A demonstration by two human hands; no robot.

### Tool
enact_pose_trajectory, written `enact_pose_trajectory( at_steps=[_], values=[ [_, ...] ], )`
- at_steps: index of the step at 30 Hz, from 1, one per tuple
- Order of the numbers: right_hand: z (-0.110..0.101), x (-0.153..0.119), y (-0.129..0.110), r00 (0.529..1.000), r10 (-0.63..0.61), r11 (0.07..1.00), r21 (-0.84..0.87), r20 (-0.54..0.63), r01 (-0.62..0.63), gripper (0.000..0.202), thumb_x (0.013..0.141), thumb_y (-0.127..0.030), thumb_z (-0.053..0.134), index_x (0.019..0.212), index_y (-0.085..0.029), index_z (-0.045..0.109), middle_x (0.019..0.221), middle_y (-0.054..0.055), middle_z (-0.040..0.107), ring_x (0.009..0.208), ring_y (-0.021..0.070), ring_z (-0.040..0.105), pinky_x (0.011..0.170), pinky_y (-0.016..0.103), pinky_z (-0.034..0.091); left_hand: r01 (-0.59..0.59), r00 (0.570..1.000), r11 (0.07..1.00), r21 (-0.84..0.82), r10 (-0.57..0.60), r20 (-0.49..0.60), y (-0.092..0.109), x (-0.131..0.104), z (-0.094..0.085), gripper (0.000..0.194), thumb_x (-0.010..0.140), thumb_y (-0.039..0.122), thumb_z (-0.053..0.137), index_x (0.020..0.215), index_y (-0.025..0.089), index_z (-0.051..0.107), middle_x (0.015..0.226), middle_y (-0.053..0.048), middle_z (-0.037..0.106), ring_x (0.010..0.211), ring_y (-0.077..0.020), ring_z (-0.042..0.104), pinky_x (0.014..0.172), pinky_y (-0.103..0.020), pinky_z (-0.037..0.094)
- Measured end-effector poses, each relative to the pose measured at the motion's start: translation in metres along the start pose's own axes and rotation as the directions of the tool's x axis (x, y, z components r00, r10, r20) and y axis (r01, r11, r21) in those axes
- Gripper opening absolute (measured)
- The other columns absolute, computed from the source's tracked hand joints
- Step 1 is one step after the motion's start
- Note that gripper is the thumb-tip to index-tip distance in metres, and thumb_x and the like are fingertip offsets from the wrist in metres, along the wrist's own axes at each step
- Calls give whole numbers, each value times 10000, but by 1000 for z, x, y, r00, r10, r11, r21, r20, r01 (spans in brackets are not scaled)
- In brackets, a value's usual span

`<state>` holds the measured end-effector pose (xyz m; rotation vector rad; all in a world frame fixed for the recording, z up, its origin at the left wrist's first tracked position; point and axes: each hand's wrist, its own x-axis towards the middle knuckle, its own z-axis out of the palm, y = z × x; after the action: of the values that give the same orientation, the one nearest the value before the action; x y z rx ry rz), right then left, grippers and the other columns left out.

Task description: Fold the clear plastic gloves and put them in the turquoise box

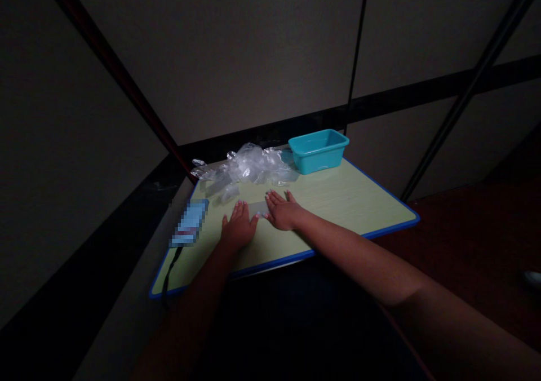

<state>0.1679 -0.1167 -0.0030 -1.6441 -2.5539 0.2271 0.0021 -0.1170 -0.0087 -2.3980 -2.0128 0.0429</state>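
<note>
A small, flat, translucent plastic piece [258, 208], perhaps a folded bag, lies on the pale yellow tabletop [355, 200]. My left hand [240, 226] rests on its left end, fingers stretched out and spread. On its right end lies my right hand [282, 210], also flat with fingers apart. Both palms face down and cover parts of the piece. Just beyond my hands is a loose heap of clear plastic bags [253, 164], crumpled and shiny.
A turquoise plastic basket [319, 160] stands at the back right of the table. At the left edge lies a blurred-out light blue object [189, 223] with a dark strap [169, 271]. Wall panels [236, 60] rise close behind the table, which has a blue rim.
</note>
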Motion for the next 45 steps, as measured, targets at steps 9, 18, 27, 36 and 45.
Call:
enact_pose_trajectory(
  at_steps=[9, 18, 27, 36, 45],
  values=[
    [5, 5, 7, 991, 5, 998, 56, -133, 2, 531, 932, -332, 218, 1421, -134, 274, 1509, 85, 156, 1391, 237, 81, 1036, 645, 29, 6, 1000, 1000, -2, -6, 0, 0, 0, 0, 633, 913, 447, 181, 1434, 88, 212, 1509, -108, 150, 1389, -221, 139, 1076, -526, 190],
    [7, 8, 10, 997, -31, 998, 49, -76, 35, 555, 905, -311, 268, 1432, -138, 248, 1511, 88, 150, 1390, 259, 74, 1025, 664, 19, 15, 1000, 1000, -14, -15, 3, 0, -1, 1, 642, 910, 461, 176, 1437, 96, 203, 1513, -97, 139, 1392, -218, 125, 1082, -528, 176],
    [0, 6, 7, 1000, 5, 998, 60, 12, -6, 639, 875, -358, 298, 1452, -114, 169, 1516, 98, 100, 1392, 259, 32, 1034, 639, -35, 9, 1000, 998, -58, -9, -5, -1, -2, -1, 620, 921, 481, 171, 1434, 136, 225, 1507, -132, 153, 1392, -223, 125, 1067, -572, 122],
    [-5, 3, 7, 997, 53, 997, 56, 49, -56, 633, 865, -393, 307, 1456, -214, 171, 1522, 44, 92, 1392, 268, 13, 1011, 642, -101, -253, 966, 965, -67, 249, -63, 14, -8, -10, 575, 939, 470, 149, 1431, 187, 243, 1517, -79, 143, 1397, -205, 85, 1090, -528, 92],
    [-9, 9, 19, 976, 183, 982, 31, 120, -188, 590, 865, -433, 308, 1432, -274, 257, 1527, 59, 43, 1385, 279, -50, 970, 666, -131, -294, 955, 929, -224, 294, -33, 48, 34, -10, 653, 941, 463, 89, 1417, 46, 252, 1494, -128, 202, 1385, -182, 139, 1116, -373, 170]
  ],
)
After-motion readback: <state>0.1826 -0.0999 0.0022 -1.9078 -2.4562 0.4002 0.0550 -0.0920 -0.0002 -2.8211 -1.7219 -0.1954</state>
